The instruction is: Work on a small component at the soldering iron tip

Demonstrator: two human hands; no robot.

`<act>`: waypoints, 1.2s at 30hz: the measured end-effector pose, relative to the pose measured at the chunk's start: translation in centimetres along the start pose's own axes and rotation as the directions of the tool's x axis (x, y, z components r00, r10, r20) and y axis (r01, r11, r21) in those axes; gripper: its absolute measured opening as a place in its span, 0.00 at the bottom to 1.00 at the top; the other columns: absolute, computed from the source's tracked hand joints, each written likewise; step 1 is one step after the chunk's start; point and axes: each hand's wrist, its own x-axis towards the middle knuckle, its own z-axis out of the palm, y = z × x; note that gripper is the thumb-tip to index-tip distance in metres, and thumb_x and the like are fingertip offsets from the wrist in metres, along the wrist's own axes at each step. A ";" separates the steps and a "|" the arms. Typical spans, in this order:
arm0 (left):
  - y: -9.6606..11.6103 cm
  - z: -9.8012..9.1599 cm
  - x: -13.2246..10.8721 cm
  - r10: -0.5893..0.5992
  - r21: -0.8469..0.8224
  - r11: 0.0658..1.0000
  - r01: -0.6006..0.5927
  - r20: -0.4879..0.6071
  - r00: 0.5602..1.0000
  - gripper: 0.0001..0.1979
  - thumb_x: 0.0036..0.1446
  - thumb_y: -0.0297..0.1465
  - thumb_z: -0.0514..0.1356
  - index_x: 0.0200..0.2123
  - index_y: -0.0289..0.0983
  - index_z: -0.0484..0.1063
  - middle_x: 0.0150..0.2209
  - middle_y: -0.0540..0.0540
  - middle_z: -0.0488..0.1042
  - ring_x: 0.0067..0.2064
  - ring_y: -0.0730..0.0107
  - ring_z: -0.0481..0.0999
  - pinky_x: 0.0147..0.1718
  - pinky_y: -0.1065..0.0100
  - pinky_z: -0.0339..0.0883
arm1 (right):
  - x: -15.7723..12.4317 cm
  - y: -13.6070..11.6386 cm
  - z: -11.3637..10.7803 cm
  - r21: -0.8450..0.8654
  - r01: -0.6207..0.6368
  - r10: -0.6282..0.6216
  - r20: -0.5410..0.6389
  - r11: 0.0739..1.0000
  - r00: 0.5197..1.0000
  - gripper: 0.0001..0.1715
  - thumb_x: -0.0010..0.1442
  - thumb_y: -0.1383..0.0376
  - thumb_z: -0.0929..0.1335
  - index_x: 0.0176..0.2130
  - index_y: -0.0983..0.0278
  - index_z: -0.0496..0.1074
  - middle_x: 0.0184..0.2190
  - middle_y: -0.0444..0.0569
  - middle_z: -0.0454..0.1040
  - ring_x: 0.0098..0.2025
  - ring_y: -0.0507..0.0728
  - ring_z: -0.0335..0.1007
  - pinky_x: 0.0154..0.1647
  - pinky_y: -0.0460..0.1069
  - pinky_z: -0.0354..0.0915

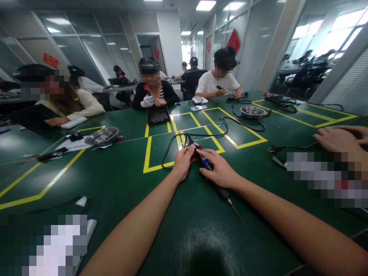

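Your left hand is at mid-bench, fingers curled shut round the far end of the soldering iron, by its red fitting. Your right hand lies over the handle with fingers mostly straight; can't tell if it grips. The iron lies flat on the green bench, its tip pointing near and right. Its black cable loops left across the yellow tape, then runs far. Metal bowl far right. A co-worker's hand rests at the right edge.
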 end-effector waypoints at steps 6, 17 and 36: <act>-0.5 0.0 0.2 0.022 0.112 0.994 -0.019 -0.022 1.000 0.22 0.59 0.43 0.66 0.48 0.33 0.73 0.43 0.39 0.80 0.42 0.64 0.81 0.48 0.60 0.73 | 1.4 1.0 -1.6 0.570 -0.387 0.420 0.079 0.725 0.904 0.42 0.55 0.68 0.72 0.67 0.57 0.63 0.42 0.51 0.78 0.31 0.56 0.77 0.28 0.51 0.76; 0.0 0.0 -0.4 0.137 0.447 0.883 -0.144 0.050 0.989 0.09 0.53 0.29 0.68 0.39 0.36 0.78 0.34 0.46 0.78 0.35 0.68 0.76 0.36 0.68 0.67 | 3.0 6.5 -6.3 0.959 -0.280 0.676 0.171 0.055 0.717 0.27 0.55 0.75 0.68 0.53 0.58 0.64 0.40 0.50 0.73 0.30 0.51 0.73 0.20 0.40 0.70; -0.3 0.0 -0.1 0.085 0.232 0.969 -0.083 -0.001 0.996 0.26 0.59 0.41 0.65 0.57 0.35 0.66 0.40 0.41 0.80 0.37 0.67 0.80 0.39 0.66 0.75 | 0.4 0.8 0.5 0.575 -0.302 0.302 0.098 0.760 0.948 0.37 0.57 0.64 0.72 0.64 0.56 0.66 0.62 0.55 0.66 0.39 0.55 0.80 0.30 0.50 0.79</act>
